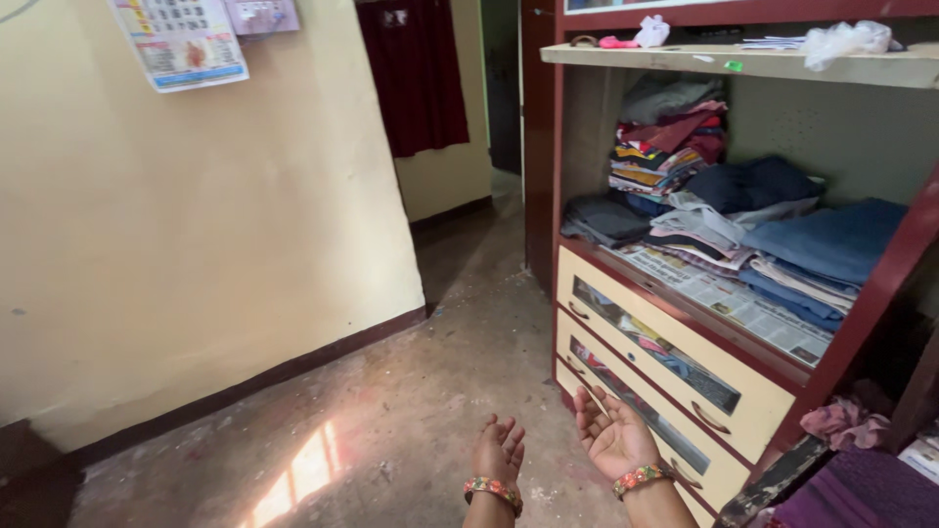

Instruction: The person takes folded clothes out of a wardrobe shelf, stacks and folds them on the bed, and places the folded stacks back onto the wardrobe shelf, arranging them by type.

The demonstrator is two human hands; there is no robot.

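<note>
My left hand (499, 450) is at the bottom centre, fingers loosely curled, holding nothing, with a beaded bangle on the wrist. My right hand (611, 433) is beside it, palm up and fingers spread, empty, also wearing a bangle. It hovers just in front of the lower cream drawers (753, 401) of a maroon wardrobe. Folded clothes (729, 210) are stacked on the shelf above the drawers, on sheets of newspaper (753, 313).
A cream wall (196, 244) with a calendar (181, 41) runs along the left. A dark doorway with a maroon curtain (416, 73) lies beyond. The concrete floor (411, 401) has a sunlit patch. Crumpled cloth (841, 420) and purple fabric (861, 494) sit at the lower right.
</note>
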